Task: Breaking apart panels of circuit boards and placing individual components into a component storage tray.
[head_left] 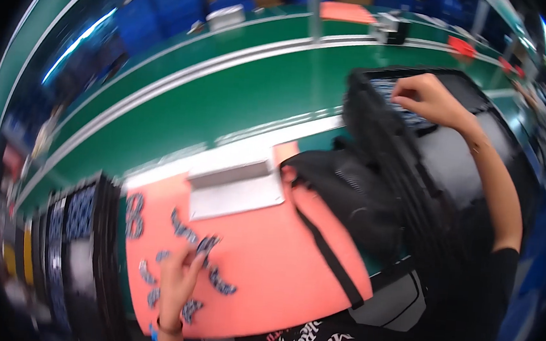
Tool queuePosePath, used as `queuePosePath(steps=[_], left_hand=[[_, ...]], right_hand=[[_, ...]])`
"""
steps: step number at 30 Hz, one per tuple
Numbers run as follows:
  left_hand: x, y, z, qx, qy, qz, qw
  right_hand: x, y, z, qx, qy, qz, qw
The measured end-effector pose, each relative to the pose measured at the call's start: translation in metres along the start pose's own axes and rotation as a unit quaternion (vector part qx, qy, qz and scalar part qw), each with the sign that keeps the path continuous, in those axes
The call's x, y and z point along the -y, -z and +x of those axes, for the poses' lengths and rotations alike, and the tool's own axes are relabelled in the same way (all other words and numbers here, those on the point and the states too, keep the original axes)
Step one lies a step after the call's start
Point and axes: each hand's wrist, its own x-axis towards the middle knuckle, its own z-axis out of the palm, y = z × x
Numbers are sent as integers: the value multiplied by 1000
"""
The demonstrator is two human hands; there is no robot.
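Note:
My left hand (177, 281) is over the orange-pink mat (262, 304), thumb and fingers pinched at one end of a small curved dark part (207, 245) with a pale pattern. Around it on the mat lie several similar parts, among them a curved part (220, 282) just right of the hand and a ring-shaped pair (135, 216) at the far left. My right hand (427, 98) is raised over a black tray (473, 154) at the right, fingers curled together; what they hold, if anything, is hidden. Rows of small bluish parts (382, 88) show in that tray beside the fingers.
A pale angled metal holder (237, 196) stands at the mat's back edge. A black bag with a strap (348, 195) lies between mat and right tray. More black trays (105, 253) stand at the left. A green conveyor belt (228, 83) runs behind. Motion blurs the picture.

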Motion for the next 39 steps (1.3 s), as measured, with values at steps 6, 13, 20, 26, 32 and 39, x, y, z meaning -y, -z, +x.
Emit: queuePosePath(steps=[6, 13, 20, 26, 32, 39], left_hand=[[-39, -3, 15, 15, 27, -251, 967], [-49, -5, -4, 15, 26, -283, 959], [0, -1, -44, 70, 76, 21, 994], [-3, -18, -42, 57, 81, -65, 993], [2, -23, -40, 61, 84, -94, 990], [5, -29, -40, 40, 85, -149, 984]], right_hand=[[161, -72, 25, 189, 103, 193, 957], [205, -154, 22, 328, 116, 278, 895], [205, -223, 22, 408, 255, 211, 851], [217, -255, 20, 270, 310, 153, 899], [209, -266, 19, 241, 231, 207, 920], [209, -268, 18, 258, 184, 257, 913]])
